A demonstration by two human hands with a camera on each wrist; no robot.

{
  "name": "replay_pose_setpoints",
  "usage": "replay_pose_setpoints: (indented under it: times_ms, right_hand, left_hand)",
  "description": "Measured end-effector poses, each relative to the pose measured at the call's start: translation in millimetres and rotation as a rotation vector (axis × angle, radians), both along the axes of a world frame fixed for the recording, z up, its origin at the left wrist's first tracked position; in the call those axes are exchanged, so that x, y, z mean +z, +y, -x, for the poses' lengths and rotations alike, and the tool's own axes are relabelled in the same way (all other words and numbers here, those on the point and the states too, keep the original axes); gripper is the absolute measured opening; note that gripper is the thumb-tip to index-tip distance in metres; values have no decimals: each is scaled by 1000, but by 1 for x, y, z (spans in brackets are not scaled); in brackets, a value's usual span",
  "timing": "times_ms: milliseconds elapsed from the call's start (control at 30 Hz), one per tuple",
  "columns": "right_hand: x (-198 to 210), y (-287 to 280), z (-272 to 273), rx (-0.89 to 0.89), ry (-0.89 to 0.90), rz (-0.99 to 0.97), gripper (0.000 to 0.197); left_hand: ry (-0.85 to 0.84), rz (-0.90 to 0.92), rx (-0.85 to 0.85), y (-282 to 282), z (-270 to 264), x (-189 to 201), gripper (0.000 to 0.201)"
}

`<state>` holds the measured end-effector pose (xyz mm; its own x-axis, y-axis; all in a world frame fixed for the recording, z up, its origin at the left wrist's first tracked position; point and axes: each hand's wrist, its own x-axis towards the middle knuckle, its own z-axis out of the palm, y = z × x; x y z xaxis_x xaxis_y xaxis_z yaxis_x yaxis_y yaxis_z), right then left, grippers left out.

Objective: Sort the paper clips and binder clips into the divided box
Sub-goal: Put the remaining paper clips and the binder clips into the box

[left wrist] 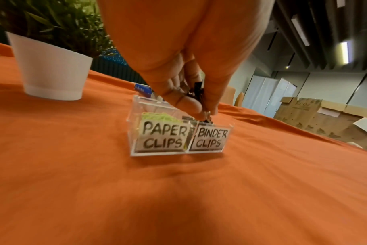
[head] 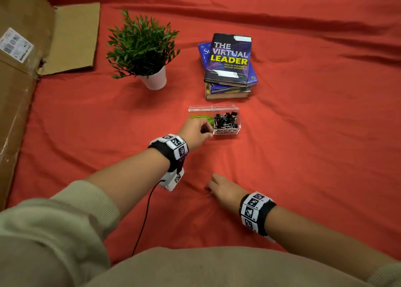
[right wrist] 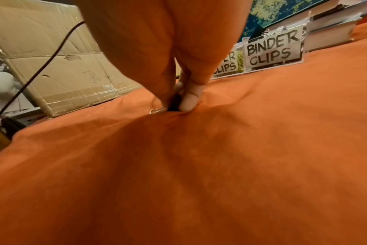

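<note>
- My left hand [head: 195, 131] hangs over the near edge of the box [left wrist: 136, 132], fingers [left wrist: 191, 106] pinched together on a black binder clip [left wrist: 198, 87]; its wire loops hang below the fingertips.
- That clip sits about above the divider, just on the BINDER CLIPS side, and I can't tell if it has cleared the wall yet.
- To do this drop well I'd shift the fingers a touch further over the black pile [head: 225, 120], away from the green paper clips [head: 198, 116] on the other side of the divider, then let go low so it doesn't bounce out.
- My right hand [head: 224, 189] is down on the red cloth [head: 303, 134], well short of the box, thumb and fingers [right wrist: 189, 99] clamped on a second black clip [right wrist: 174, 103].
- A wire handle [right wrist: 156, 111] sticks out flat beside those fingers, and the cloth puckers under the pinch.
- I judge the risk there is grabbing cloth with the clip, so I'd lift straight up and check that the cloth falls away.
- The box looks nearly sorted: I see no other loose clips on the bench, though some may be hidden under my arms.
</note>
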<state>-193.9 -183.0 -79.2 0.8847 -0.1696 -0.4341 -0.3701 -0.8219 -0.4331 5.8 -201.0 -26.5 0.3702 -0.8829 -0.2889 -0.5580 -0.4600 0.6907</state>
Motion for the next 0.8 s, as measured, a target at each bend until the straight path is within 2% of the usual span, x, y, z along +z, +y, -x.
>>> replay_pose_setpoints:
  times_ms: [167,333,467,600,700,800]
  right_hand:
    - [5,-3,15,39,17,3,23]
    - [3,-9,32,-36,65,-75,25]
    - [12,-33,27,-281,-32,-205,17]
    - [30,-88,10,-633,-308,-179,4]
    - [42,-134,-17,-830,-424,-127,3]
    - [52,-162,-47,-844,-436,-56,2]
  left_hand:
    - [-94,44,30,-50,5,9,9]
    - [-120,49,34,-81,11,6,7]
    - [-215,-20,-104,-84,18,-3,14]
    - [-273,-45,-191,-72,20,-8,24]
    - [-250,40,-130,-56,17,-3,25]
    - [-169,149,37,-29,11,1,20]
